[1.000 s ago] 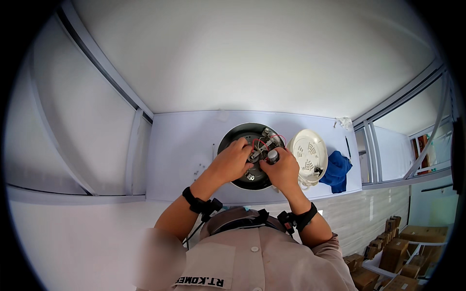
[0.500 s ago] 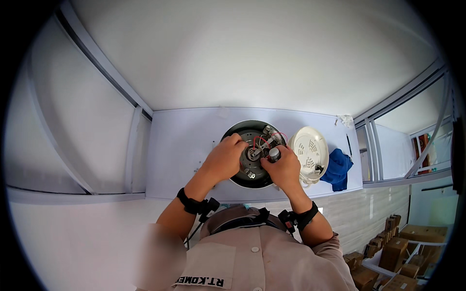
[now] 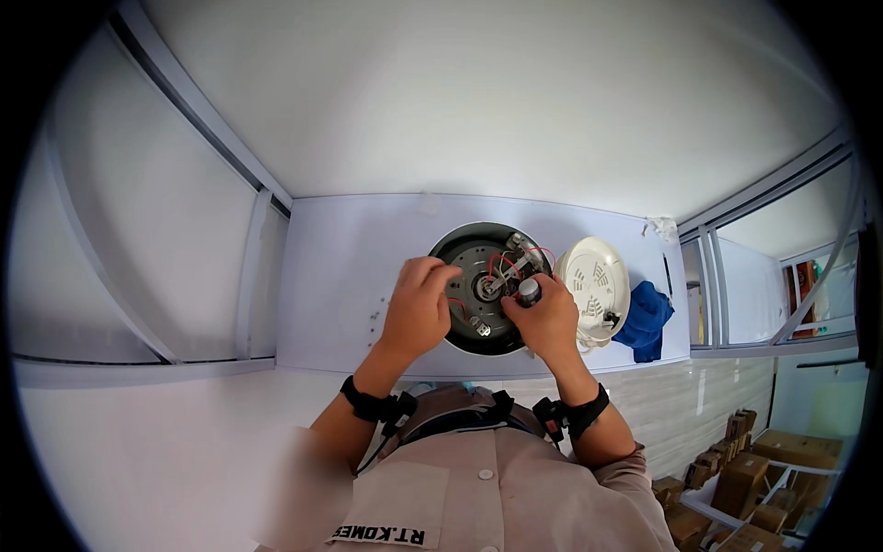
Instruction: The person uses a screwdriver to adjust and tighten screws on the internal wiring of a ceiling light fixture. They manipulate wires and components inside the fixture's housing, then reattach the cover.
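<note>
An upturned appliance body [image 3: 462,324], round and dark inside like a rice cooker without its base, lies on the table with red wires and metal brackets showing. My right hand [image 3: 544,317] is closed around an upright screwdriver [image 3: 529,289] with a rounded grey end; its tip is hidden inside the body. Over the body's left rim, my left hand [image 3: 416,308] is half curled, fingers loosely apart, with nothing visible in it. A small metal fitting [image 3: 480,326] on a red wire lies inside, near the left hand.
A cream round cover [image 3: 598,281] with vent slots leans right of the body. Past it are a blue cloth [image 3: 648,322], a thin dark rod [image 3: 668,274] and a crumpled clear bag [image 3: 660,227]. Several tiny screws [image 3: 375,316] lie on the white table [image 3: 322,276]. Framed panels flank both ends.
My left hand has drawn back leftward from inside the body to its rim, uncovering more of the interior. The right hand keeps its hold on the screwdriver. The view has shifted slightly.
</note>
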### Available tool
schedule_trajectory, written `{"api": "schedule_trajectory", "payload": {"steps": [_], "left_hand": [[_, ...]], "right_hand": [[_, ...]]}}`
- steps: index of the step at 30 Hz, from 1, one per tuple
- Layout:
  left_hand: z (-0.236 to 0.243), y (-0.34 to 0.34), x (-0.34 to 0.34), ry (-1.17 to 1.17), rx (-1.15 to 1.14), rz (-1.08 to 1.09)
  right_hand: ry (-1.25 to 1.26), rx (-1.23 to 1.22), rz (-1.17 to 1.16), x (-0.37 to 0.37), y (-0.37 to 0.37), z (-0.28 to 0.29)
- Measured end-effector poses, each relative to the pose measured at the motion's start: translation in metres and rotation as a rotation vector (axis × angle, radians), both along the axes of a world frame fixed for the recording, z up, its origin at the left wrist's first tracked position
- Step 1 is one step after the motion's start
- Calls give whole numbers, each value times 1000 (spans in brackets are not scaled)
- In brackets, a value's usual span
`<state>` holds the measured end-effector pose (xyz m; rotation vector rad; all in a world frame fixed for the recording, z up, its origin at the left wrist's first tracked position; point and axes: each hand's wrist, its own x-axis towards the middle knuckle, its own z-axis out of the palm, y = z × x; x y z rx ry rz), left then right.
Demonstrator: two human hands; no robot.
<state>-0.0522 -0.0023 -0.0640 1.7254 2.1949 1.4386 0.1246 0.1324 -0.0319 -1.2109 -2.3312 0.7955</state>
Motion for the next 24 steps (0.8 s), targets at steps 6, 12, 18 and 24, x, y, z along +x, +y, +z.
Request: {"api": "schedule_trajectory", "payload": {"steps": [6, 12, 18, 24], "left_hand": [[-17, -6, 2, -77, 30, 262], [-24, -6, 2, -228, -22, 222], [-23, -5, 5, -208, -17, 258], [-8, -3, 5, 54, -53, 229]], "right_hand": [[-13, 4, -13, 0, -2, -3], [-72, 0, -37, -1, -3, -1], [-74, 0, -46, -1, -5, -6], [-28, -84, -69, 3, -3, -8]]}}
